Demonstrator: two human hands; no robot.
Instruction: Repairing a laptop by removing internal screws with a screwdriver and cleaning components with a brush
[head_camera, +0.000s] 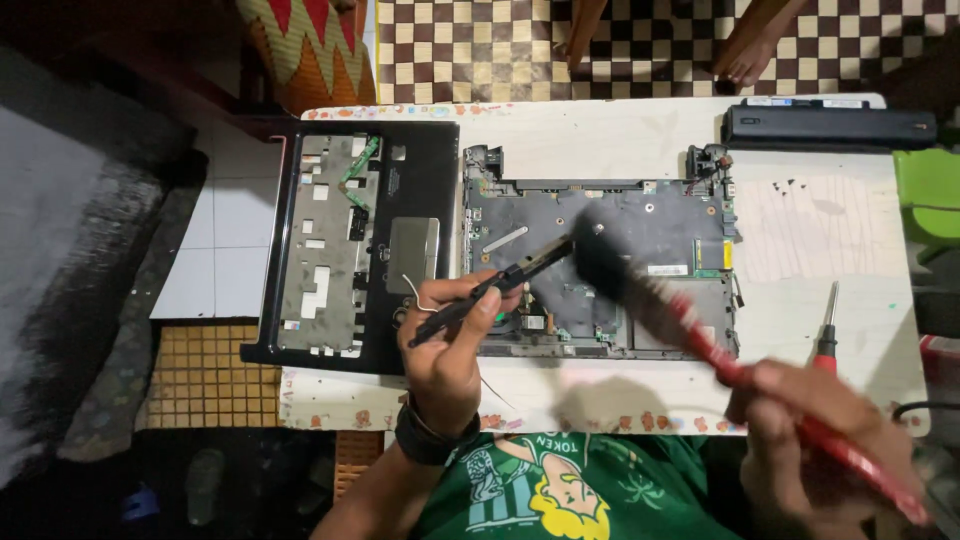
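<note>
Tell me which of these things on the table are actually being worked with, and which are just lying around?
In use:
- left hand, holding a slim black part
- right hand, holding a red-handled brush, blurred
- opened laptop base under the brush

Lying about:
- black laptop cover panel
- red-handled screwdriver
- long black battery
- tiny dark screws

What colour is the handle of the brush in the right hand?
Red. The brush handle runs through the right hand; its bristles are dark. Head view shows it.
</note>
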